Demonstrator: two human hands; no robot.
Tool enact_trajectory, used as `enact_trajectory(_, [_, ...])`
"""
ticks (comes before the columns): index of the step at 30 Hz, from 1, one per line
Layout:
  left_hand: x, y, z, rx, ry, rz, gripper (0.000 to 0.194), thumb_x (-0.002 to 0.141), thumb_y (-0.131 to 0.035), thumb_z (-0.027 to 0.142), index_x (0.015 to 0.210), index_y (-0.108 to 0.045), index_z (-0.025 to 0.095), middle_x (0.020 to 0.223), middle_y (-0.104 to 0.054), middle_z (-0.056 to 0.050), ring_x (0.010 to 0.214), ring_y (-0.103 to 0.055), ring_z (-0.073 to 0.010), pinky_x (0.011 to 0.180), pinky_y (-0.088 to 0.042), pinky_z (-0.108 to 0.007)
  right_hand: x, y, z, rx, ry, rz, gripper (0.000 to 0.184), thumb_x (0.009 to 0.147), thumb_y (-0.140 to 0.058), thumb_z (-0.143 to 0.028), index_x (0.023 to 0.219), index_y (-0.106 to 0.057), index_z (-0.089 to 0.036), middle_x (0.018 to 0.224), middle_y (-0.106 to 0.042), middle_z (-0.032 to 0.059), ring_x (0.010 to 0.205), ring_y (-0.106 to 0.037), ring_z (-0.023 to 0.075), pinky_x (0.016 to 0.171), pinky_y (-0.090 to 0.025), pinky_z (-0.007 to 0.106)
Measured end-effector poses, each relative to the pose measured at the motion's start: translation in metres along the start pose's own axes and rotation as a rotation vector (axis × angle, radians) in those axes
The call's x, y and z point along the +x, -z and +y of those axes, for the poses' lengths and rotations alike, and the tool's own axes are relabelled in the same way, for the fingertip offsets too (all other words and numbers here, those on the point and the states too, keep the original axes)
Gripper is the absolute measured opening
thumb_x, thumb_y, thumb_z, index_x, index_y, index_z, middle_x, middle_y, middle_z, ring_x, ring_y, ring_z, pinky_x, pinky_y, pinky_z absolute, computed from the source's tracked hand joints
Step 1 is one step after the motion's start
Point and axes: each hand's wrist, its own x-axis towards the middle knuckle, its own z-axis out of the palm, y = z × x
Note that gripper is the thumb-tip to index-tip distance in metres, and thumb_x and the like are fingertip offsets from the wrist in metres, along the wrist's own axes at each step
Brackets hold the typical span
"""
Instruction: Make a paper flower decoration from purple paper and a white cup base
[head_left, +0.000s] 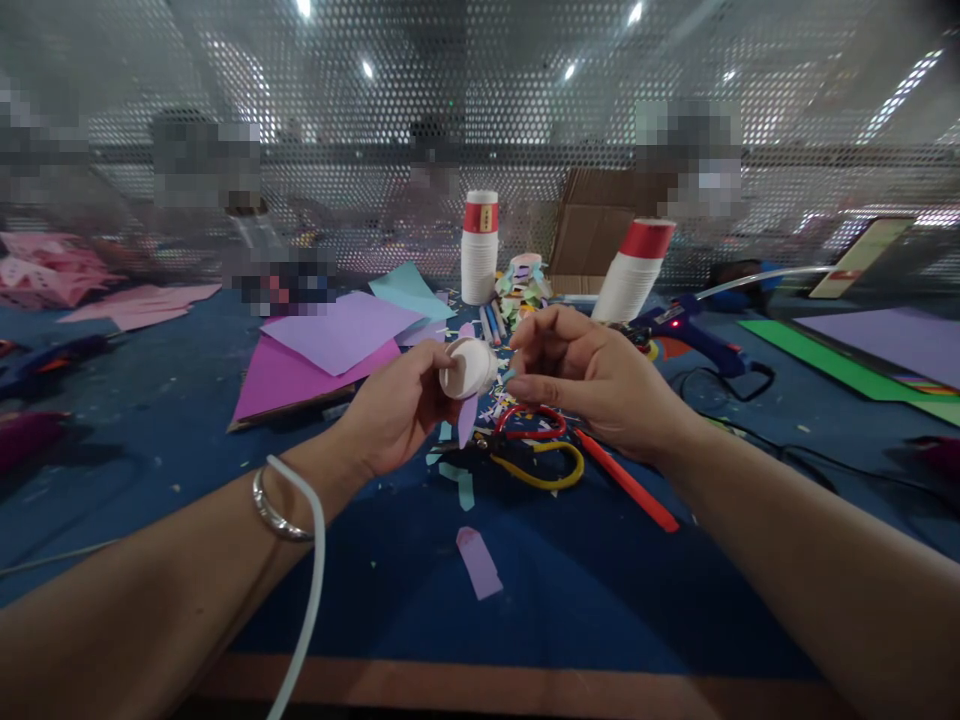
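My left hand point(409, 405) grips a white paper cup point(466, 368) on its side, the thumb at its rim. Purple paper petals point(468, 420) stick out from the cup. Just right of the cup is my right hand point(581, 375), apart from it, its fingers curled in toward the thumb. A tiny teal spot shows at the right fingertips; I cannot tell what it is. Below the hands lie scissors point(536, 475) with one red and one yellow handle, an orange-red stick-like tool point(630, 482) and a purple paper strip point(478, 563).
Stacked paper cups point(480, 265) stand at the back, with a second, tilted stack point(634, 270) to the right. A blue glue gun point(697, 335) with a red light lies right, its black cord point(780, 450) trailing. Purple sheets point(341, 330) lie left. A white tube point(311, 570) crosses my left forearm.
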Motion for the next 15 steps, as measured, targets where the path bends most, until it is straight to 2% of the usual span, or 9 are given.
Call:
enact_trajectory(4, [-0.0007, -0.0014, -0.0001, 0.029, 0.013, 0.038, 0.006, 0.072, -0.052, 0.015, 0.069, -0.057, 0.015, 0.060, -0.052, -0.002, 0.050, -0.046, -0.0113, 0.045, -0.042, -0.021, -0.0016, -0.0032, -0.0036, -0.012, -0.045, -0.055, 0.037, 0.075, -0.085, -0.027, 0.097, -0.055, -0.020, 0.076, -0.062, -0.0052, 0.068, -0.058, 0.0081, 0.065, -0.047, 0.024])
enact_trajectory(7, [-0.0009, -0.0013, -0.0016, 0.055, -0.010, 0.022, 0.008, 0.071, -0.052, 0.013, 0.065, -0.057, 0.015, 0.058, -0.049, -0.002, 0.052, -0.046, -0.0114, 0.047, -0.043, -0.021, -0.0018, -0.0046, -0.0044, -0.028, -0.061, -0.058, 0.040, 0.073, -0.086, -0.029, 0.096, -0.054, -0.021, 0.076, -0.061, -0.0052, 0.068, -0.057, 0.0087, 0.065, -0.048, 0.024])
enact_trajectory(15, [-0.0006, 0.0008, -0.0057, 0.107, -0.050, -0.008, 0.006, 0.068, -0.056, 0.016, 0.069, -0.061, 0.013, 0.067, -0.055, -0.005, 0.055, -0.048, -0.0120, 0.045, -0.040, -0.023, -0.0003, -0.0040, -0.0014, -0.009, -0.073, -0.096, 0.043, 0.071, -0.087, -0.024, 0.096, -0.051, -0.021, 0.077, -0.060, -0.0061, 0.068, -0.056, 0.0078, 0.063, -0.046, 0.023])
